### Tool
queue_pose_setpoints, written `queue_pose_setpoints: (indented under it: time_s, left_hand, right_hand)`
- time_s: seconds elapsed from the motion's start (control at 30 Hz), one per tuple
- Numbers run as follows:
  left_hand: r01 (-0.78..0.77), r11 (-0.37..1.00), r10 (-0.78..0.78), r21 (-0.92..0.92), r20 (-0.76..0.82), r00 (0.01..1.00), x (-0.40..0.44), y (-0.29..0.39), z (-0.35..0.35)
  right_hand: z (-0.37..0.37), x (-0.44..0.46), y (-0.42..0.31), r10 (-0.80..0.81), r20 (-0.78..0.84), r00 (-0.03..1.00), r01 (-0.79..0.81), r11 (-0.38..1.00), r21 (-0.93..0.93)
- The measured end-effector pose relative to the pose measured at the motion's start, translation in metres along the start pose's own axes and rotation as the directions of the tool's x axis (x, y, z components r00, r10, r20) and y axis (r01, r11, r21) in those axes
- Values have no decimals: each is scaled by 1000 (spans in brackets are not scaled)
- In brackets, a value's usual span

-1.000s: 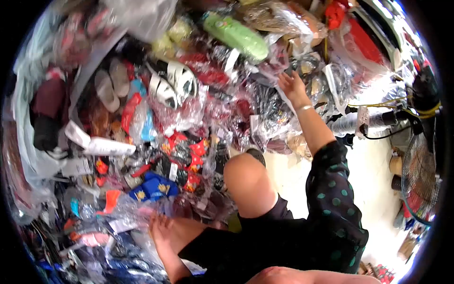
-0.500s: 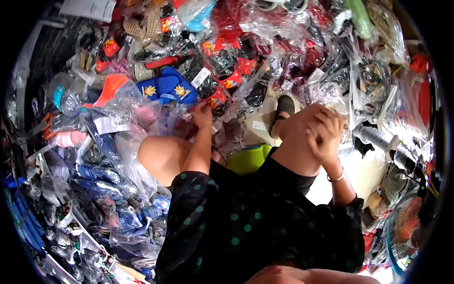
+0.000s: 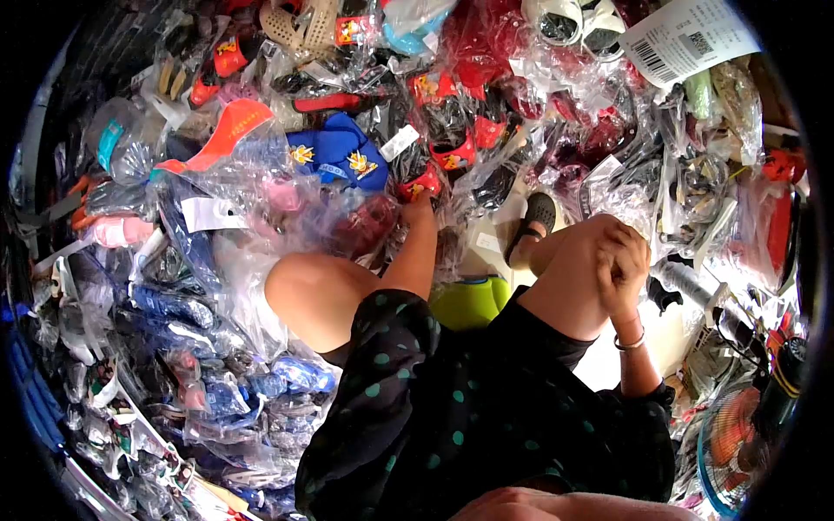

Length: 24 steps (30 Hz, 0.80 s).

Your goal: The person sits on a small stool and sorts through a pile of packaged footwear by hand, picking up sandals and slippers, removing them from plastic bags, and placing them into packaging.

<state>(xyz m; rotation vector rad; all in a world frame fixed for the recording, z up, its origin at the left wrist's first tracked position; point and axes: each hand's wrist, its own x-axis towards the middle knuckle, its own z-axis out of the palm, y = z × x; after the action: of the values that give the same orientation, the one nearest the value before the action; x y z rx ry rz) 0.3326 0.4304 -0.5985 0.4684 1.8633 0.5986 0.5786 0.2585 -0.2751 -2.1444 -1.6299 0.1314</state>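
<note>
My left hand (image 3: 416, 208) reaches down into the bagged goods, at the lower edge of a red patterned item (image 3: 420, 183); its fingers are mostly hidden there. Just up and left of it lies a pair of blue slippers (image 3: 340, 152) with yellow emblems. My right hand (image 3: 622, 265) rests on my right knee with its fingers bent; nothing shows in it. A bracelet circles that wrist.
Bagged shoes (image 3: 200, 391) are heaped on the left and ahead. A large white label (image 3: 691, 42) with a barcode shows at the upper right. A fan (image 3: 734, 447) stands at the lower right. Beneath me is a yellow-green seat (image 3: 470, 302).
My left hand has gone from beside my left thigh forward to the red item. My right hand, earlier stretched out over the pile, has come back onto my knee. The view has shifted.
</note>
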Motion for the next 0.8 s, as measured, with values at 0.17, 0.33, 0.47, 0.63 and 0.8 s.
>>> queue_pose_setpoints:
  time_s: [0.17,0.33,0.47,0.63,0.8]
  left_hand:
    - [368,880,-328,-301,174,928,5,6,0]
    - [324,946,-304,26,423,854,55,-61,-17]
    - [605,727,-476,-325,397,785,-20,11,-10]
    - [729,561,-251,-393,758,602,-26,2,-37]
    - [561,696,-174,-448,653,737,-60,-5,-72]
  right_hand:
    - [-2,-1,0,12,-11,1000,-12,1000,-8]
    - [-7,-4,-3,5,-39,999,-4,1000,3]
    - [-11,-8,-1,23,-57,998,-23,1000,8]
    - [-17,-19,12,60,-90,994,-59,998,15]
    - [-20,-24,14,67,-85,994,-66,998,18]
